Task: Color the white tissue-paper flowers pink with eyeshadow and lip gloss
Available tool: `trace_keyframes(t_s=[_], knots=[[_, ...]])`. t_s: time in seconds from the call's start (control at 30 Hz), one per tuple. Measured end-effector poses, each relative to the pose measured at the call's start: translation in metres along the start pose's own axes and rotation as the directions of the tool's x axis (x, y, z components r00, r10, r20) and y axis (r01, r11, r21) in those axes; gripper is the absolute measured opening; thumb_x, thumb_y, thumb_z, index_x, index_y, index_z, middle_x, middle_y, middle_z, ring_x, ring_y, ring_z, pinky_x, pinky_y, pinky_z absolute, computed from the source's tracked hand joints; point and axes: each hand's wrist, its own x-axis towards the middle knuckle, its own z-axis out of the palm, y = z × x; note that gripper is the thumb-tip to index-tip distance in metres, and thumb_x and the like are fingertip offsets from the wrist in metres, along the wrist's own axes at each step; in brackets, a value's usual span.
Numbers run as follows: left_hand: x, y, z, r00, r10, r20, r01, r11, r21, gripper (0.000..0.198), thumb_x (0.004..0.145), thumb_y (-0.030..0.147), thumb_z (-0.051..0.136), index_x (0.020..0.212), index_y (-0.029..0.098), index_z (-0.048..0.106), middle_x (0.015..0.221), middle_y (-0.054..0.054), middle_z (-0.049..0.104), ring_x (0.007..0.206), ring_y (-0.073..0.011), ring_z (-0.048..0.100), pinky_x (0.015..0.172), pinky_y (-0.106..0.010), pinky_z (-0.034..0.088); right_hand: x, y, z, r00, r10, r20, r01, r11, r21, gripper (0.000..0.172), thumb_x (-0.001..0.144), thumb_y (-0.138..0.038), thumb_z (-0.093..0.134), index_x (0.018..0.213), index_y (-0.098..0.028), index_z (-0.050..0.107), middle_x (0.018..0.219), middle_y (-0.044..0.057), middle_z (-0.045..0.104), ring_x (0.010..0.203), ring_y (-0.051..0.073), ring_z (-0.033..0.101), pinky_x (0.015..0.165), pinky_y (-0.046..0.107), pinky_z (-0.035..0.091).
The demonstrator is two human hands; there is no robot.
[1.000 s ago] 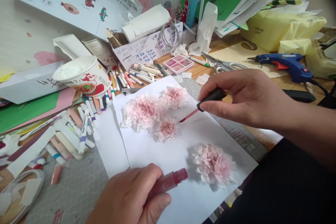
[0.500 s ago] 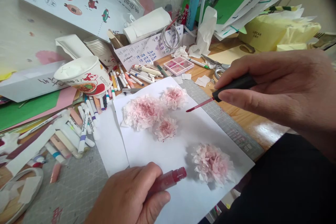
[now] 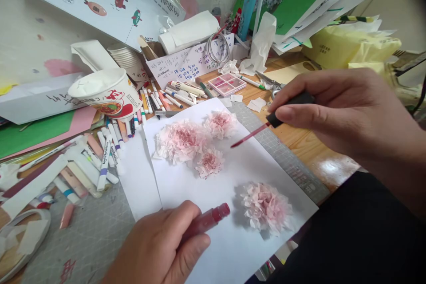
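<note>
My left hand (image 3: 159, 248) is closed round a small red tint tube (image 3: 208, 220), its open mouth pointing right over a white sheet of paper (image 3: 213, 186). My right hand (image 3: 339, 113) pinches the black cap of a thin red-tipped applicator wand (image 3: 253, 134), held in the air above the sheet's right edge. On the sheet lie three pink tissue flowers in a cluster (image 3: 181, 140) and another pink flower (image 3: 266, 206) nearer me, just right of the tube's mouth.
Markers and pens (image 3: 100, 159) lie scattered at the left beside an instant noodle cup (image 3: 106, 93). A pink palette (image 3: 227, 84), scissors (image 3: 269, 82), a note card and paper rolls sit behind. A grey cutting mat (image 3: 93, 235) lies under the sheet.
My right hand drew back to the right with the wand, lifted, then tilted its tip down-left again. My left hand and the tube slid slightly left.
</note>
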Motion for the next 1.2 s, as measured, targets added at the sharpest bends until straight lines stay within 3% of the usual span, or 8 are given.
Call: trace_keyframes(t_s=[0.17,0.47,0.57,0.7,0.87,0.97,1.03,1.2], knots=[[0.002,0.004,-0.004,0.991,-0.131,0.033,0.134,0.984,-0.121,0.043,0.099,0.056,0.033,0.074,0.024,0.045,0.058,0.007,0.050,0.051,-0.0125,0.052,0.049,-0.022,0.036,-0.003,0.009,0.010,0.965,0.025,0.259,-0.092,0.964,0.250,0.006,0.080,-0.026,0.076,0.076,-0.022,0.074,0.074,-0.001,0.071,0.067,0.011,0.062,0.061,0.023,0.048],[0.001,-0.003,-0.003,0.994,-0.082,0.071,0.094,0.976,-0.195,0.038,0.099,0.051,0.039,0.073,0.023,0.042,0.058,0.008,0.049,0.050,-0.0115,0.051,0.048,-0.023,0.034,-0.011,0.002,0.032,0.901,0.083,0.425,-0.250,0.901,0.355,0.010,0.079,-0.026,0.077,0.077,-0.018,0.071,0.071,0.000,0.072,0.060,0.009,0.059,0.055,0.019,0.047],[0.001,0.001,-0.003,0.995,-0.090,0.048,0.098,0.972,-0.212,0.041,0.100,0.055,0.036,0.074,0.023,0.044,0.059,0.008,0.050,0.051,-0.0114,0.052,0.051,-0.023,0.034,-0.021,-0.003,0.047,0.888,0.046,0.457,-0.225,0.911,0.345,0.011,0.079,-0.025,0.077,0.081,-0.016,0.071,0.073,0.002,0.072,0.063,0.010,0.061,0.058,0.020,0.048],[0.001,0.005,-0.004,0.996,-0.076,0.037,0.082,0.975,-0.205,0.048,0.099,0.061,0.032,0.073,0.023,0.045,0.059,0.008,0.049,0.053,-0.0115,0.052,0.053,-0.024,0.034,-0.029,-0.008,0.060,0.828,-0.066,0.557,-0.122,0.948,0.294,0.015,0.078,-0.024,0.078,0.086,-0.012,0.074,0.077,0.004,0.073,0.067,0.012,0.064,0.063,0.022,0.051],[0.000,-0.004,-0.002,0.992,-0.101,0.081,0.117,0.967,-0.225,0.044,0.099,0.058,0.034,0.073,0.023,0.041,0.058,0.008,0.045,0.049,-0.0110,0.050,0.049,-0.023,0.033,-0.010,0.009,0.031,0.878,0.054,0.475,-0.241,0.908,0.342,0.007,0.078,-0.024,0.078,0.081,-0.019,0.075,0.076,0.002,0.074,0.067,0.012,0.066,0.062,0.023,0.051],[-0.001,-0.008,-0.001,0.994,-0.068,0.087,0.085,0.973,-0.214,0.041,0.099,0.055,0.035,0.073,0.024,0.040,0.058,0.008,0.045,0.049,-0.0109,0.050,0.047,-0.023,0.032,0.001,0.023,0.010,0.953,0.127,0.274,-0.231,0.891,0.392,0.011,0.076,-0.030,0.080,0.072,-0.022,0.075,0.068,0.000,0.070,0.061,0.010,0.060,0.057,0.022,0.047],[-0.001,-0.005,-0.001,0.993,-0.081,0.083,0.096,0.976,-0.198,0.043,0.099,0.056,0.034,0.072,0.024,0.041,0.057,0.008,0.046,0.049,-0.0108,0.050,0.048,-0.023,0.033,0.003,0.028,0.005,0.971,0.128,0.202,-0.192,0.921,0.340,0.012,0.075,-0.031,0.080,0.071,-0.022,0.074,0.068,0.000,0.068,0.060,0.010,0.056,0.056,0.023,0.044],[0.000,0.006,-0.002,0.990,-0.141,0.024,0.143,0.982,-0.125,0.051,0.098,0.062,0.030,0.071,0.023,0.048,0.056,0.008,0.049,0.050,-0.0108,0.052,0.050,-0.024,0.033,0.001,0.028,0.014,0.943,0.128,0.308,-0.172,0.978,0.120,0.019,0.075,-0.037,0.078,0.076,-0.019,0.073,0.071,0.003,0.070,0.062,0.013,0.058,0.054,0.026,0.043]])
